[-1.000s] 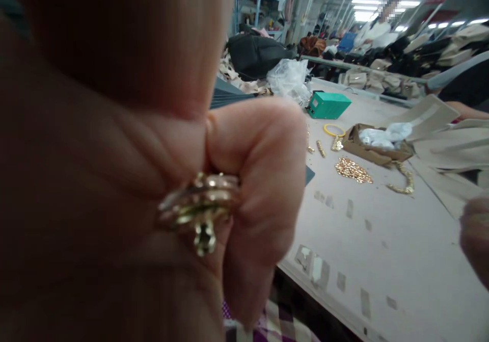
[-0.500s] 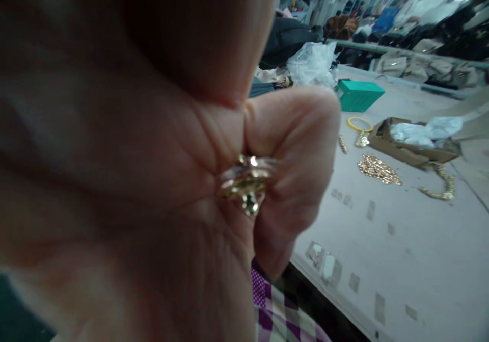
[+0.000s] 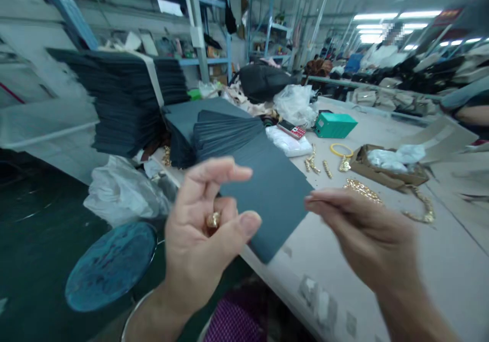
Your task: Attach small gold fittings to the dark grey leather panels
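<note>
My left hand [image 3: 202, 235] is raised palm-up in front of me, its fingers curled around small gold metal fittings [image 3: 213, 220] that rest in the palm. My right hand [image 3: 367, 235] is beside it, blurred, fingers held together and pointing left toward the left hand, with nothing visible in it. Behind both hands a dark grey sheet [image 3: 267, 189] lies at the near edge of the beige table [image 3: 439, 270].
Stacks of dark grey sheets [image 3: 126, 97] stand at the left. Loose gold chain and fittings [image 3: 362, 189], a yellow ring [image 3: 341, 150], a green box [image 3: 334, 124], a brown box [image 3: 385, 168] and plastic bags lie on the table. A round stool [image 3: 110, 265] is below left. People work far behind.
My left hand, which filled the view close to the camera, has dropped away and opened somewhat. My right hand has come in from the right. The shelves and stacks are now visible.
</note>
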`<state>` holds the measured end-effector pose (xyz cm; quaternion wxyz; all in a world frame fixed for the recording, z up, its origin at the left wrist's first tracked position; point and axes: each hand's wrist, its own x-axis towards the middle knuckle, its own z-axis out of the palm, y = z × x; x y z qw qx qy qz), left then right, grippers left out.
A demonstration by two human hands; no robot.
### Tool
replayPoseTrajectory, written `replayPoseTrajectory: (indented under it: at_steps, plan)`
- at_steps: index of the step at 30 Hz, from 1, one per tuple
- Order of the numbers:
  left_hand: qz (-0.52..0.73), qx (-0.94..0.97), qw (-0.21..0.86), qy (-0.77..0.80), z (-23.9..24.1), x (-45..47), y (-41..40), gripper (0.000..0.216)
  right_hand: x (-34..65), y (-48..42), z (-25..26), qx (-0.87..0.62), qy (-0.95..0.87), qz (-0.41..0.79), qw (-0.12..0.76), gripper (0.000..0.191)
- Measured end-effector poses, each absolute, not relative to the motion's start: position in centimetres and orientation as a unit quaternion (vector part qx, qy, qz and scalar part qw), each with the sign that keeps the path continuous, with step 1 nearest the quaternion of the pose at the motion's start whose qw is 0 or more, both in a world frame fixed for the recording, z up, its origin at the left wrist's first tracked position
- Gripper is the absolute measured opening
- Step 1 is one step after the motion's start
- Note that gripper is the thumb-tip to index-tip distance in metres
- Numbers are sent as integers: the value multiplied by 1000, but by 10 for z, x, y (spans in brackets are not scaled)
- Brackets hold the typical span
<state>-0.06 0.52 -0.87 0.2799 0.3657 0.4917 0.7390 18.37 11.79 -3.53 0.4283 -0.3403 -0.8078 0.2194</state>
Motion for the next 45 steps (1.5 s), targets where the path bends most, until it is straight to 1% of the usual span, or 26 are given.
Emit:
replayPoseTrajectory:
  at_steps: [2,3,4,6,8,10,12,14,17,20,23,25,29,32,34,37,39,42,45]
  plan:
    - [707,319,330,538,-39,-6,10,39,163,141,-64,-321,-832,240,384,11]
    - [691,265,352,573,-60,-10,9,42,153,152,-79,-320,-847,235,353,14]
    - [676,216,377,596,-81,-15,8,50,145,161,-94,-323,-860,219,329,18]
    - [709,141,381,576,-122,-23,4,64,133,174,-117,-318,-884,192,282,23]
    - [718,122,377,572,-150,-25,0,68,130,176,-127,-316,-906,167,229,29]
    - [712,127,387,571,-161,-20,-3,65,137,168,-125,-317,-923,150,160,33]
    - [703,141,411,563,-161,-11,-4,60,153,157,-116,-315,-932,156,85,34]
    - [690,163,437,553,-158,-1,-5,53,174,146,-106,-301,-932,200,26,31]
    - [650,199,468,565,-161,10,-10,46,207,135,-100,-287,-905,313,-13,24]
    - [612,215,452,612,-170,13,-22,43,230,131,-104,-307,-867,393,3,21]
    - [605,211,449,623,-176,12,-33,49,238,131,-113,-367,-828,422,48,20]
    - [608,200,489,592,-173,15,-37,49,234,131,-119,-405,-789,456,73,22]
    - [632,192,588,467,-143,32,-30,37,215,128,-127,-424,-709,555,101,25]
    - [630,181,636,407,-120,44,-16,46,203,127,-130,-420,-664,609,108,27]
    - [600,174,654,427,-115,48,-6,51,199,128,-131,-422,-639,633,112,29]
    - [541,160,644,516,-121,50,5,51,198,128,-132,-414,-622,653,120,30]
    - [527,155,637,541,-126,51,8,50,198,128,-131,-406,-620,660,124,29]
    - [533,148,638,536,-127,54,10,43,198,128,-131,-396,-618,666,132,29]
    - [537,128,618,559,-124,55,11,36,196,128,-133,-389,-617,670,141,30]
